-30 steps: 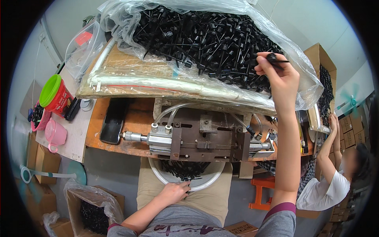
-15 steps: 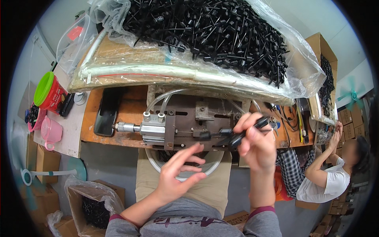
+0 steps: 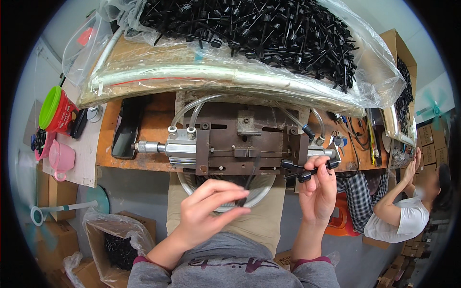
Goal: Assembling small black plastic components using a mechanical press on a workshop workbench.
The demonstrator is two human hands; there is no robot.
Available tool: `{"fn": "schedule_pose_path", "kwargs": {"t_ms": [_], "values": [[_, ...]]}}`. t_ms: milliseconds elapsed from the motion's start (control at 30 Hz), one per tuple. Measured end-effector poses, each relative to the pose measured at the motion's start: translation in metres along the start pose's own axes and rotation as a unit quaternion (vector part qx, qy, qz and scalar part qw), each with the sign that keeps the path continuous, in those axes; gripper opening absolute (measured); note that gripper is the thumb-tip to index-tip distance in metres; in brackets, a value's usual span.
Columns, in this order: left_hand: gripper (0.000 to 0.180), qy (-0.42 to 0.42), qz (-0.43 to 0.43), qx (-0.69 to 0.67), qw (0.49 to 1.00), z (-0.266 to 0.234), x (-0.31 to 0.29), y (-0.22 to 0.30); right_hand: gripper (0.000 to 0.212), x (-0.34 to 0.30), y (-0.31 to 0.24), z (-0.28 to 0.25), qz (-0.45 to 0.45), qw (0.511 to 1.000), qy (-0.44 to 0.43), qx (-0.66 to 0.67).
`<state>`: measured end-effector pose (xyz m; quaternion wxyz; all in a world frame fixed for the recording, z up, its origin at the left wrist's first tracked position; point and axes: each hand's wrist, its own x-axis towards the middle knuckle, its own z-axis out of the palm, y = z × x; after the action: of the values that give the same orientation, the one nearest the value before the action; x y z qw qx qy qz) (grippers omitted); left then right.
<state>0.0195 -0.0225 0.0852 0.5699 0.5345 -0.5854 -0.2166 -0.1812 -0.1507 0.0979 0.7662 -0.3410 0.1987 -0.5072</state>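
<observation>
My left hand (image 3: 209, 206) is closed in front of the fixture's near edge, pinching a thin-stemmed black plastic part (image 3: 241, 201). Its stem points up and is blurred. To the right, my right hand (image 3: 317, 197) grips several similar black parts (image 3: 306, 175) between thumb and fingers. Both hands are close to a brown metal fixture (image 3: 221, 165) on the bench. An air cylinder (image 3: 181, 152) sits at its left end, with another silver cylinder (image 3: 314, 152) at the right. Between them, the small central block (image 3: 246, 152) has no hand on it.
A plastic-lined tray (image 3: 158, 72) heaped with black parts (image 3: 269, 33) overhangs the bench's back. At left are a dark phone (image 3: 126, 137), a pink cup (image 3: 62, 156) and a red bucket (image 3: 60, 115). Below the bench edge lies a hose-rimmed basket (image 3: 261, 199). Someone (image 3: 398, 211) works at right.
My left hand has gone from spread fingers to pinching one black part. My right hand has drawn down, away from the fixture, still holding its parts. The view has shifted slightly.
</observation>
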Motion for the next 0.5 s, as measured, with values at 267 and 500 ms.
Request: {"fn": "schedule_pose_path", "kwargs": {"t_ms": [267,500], "values": [[0.026,-0.038,0.102,0.322,0.94,0.026,0.007,-0.022,0.019,-0.013,0.002,0.009,-0.005,0.998,0.021,-0.054],[0.024,-0.035,0.109,0.354,0.928,0.029,0.02,-0.026,0.019,-0.017,0.002,0.013,-0.003,0.993,0.019,-0.119]]}}
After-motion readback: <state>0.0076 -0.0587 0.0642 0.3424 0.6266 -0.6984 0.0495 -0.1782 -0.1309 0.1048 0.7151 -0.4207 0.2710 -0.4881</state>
